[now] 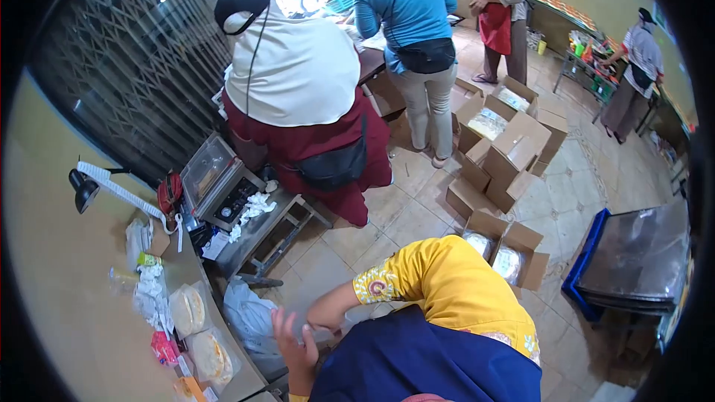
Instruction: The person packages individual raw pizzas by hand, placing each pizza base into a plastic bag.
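My left hand (294,342) is raised near the front of my body, beside the edge of the counter. Its fingers are apart and hold nothing that shows. My right arm, in a yellow sleeve (436,272), bends across my front. The right hand (325,318) is turned down at the wrist close beside the left one, its fingers hidden. A pale plastic bag (249,316) hangs or stands just past the left hand. On the counter (246,381) to the left lie two clear packs of pale, flat, round food, a farther pack (188,309) and a nearer pack (214,357).
A machine with a clear lid (216,182) stands on a low bench (279,216), ahead left. A desk lamp (86,190) leans over the counter. Open cardboard boxes (514,152) cover the floor ahead right. Dark stacked trays (633,253) stand right. Several people (298,67) work ahead.
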A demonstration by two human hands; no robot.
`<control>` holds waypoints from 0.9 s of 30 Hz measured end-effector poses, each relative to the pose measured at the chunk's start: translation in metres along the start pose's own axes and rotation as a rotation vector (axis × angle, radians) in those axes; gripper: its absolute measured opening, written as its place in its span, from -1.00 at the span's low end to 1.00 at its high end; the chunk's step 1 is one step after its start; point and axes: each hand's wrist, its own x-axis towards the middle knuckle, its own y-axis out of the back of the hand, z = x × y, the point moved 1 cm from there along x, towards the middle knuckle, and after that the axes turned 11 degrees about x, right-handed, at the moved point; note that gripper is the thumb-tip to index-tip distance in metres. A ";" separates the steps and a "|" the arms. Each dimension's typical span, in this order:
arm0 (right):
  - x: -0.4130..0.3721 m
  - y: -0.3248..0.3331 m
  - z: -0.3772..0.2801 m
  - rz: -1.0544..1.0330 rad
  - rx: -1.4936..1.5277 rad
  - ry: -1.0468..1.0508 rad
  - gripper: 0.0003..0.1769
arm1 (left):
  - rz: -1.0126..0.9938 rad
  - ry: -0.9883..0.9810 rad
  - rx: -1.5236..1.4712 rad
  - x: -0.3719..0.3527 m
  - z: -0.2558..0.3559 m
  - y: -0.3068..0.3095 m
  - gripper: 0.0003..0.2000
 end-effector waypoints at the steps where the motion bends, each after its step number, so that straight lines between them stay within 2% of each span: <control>1: 0.002 -0.006 -0.002 -0.029 -0.009 0.005 -0.72 | -0.087 -0.006 0.087 -0.003 -0.005 -0.001 -0.69; 3: 0.000 -0.010 -0.007 -0.047 0.003 -0.013 -0.67 | -0.263 -0.012 0.258 -0.015 -0.015 -0.006 -0.81; 6: -0.009 -0.003 -0.014 -0.029 0.080 -0.084 -0.60 | -0.359 0.188 0.122 -0.034 -0.020 -0.005 -0.90; 8: -0.009 -0.003 -0.006 -0.039 0.157 -0.141 -0.59 | -0.289 0.186 0.134 -0.041 -0.018 -0.003 -0.89; 10: -0.011 -0.010 0.003 0.097 0.162 -0.141 -0.64 | -0.211 0.147 0.196 -0.050 -0.016 -0.002 -0.87; 12: -0.011 -0.002 0.001 0.114 0.176 -0.121 -0.69 | -0.138 0.131 0.327 -0.057 -0.019 -0.003 -0.86; 13: -0.008 0.000 -0.002 0.115 0.099 -0.124 -0.71 | -0.110 0.164 0.408 -0.059 -0.016 0.002 -0.85; 15: 0.001 0.003 -0.005 0.106 -0.105 -0.176 -0.71 | -0.179 0.317 0.451 -0.055 -0.005 0.019 -0.84; 17: 0.014 0.009 -0.009 0.031 -0.130 -0.092 -0.69 | -0.075 0.322 0.470 -0.067 -0.009 0.023 -0.87; 19: 0.032 0.011 -0.010 0.003 0.024 0.015 -0.65 | -0.319 0.418 0.397 -0.099 -0.028 0.005 -0.88; 21: 0.050 0.015 -0.018 -0.101 0.109 -0.022 -0.64 | -0.339 0.732 0.152 -0.103 -0.007 0.025 -0.89; 24: 0.085 0.008 -0.033 -0.244 0.182 -0.055 -0.61 | -0.204 0.629 0.137 -0.133 0.013 0.047 -0.89; 27: 0.117 -0.007 -0.055 -0.394 0.185 -0.031 -0.58 | -0.132 0.773 0.222 -0.167 0.032 0.050 -0.80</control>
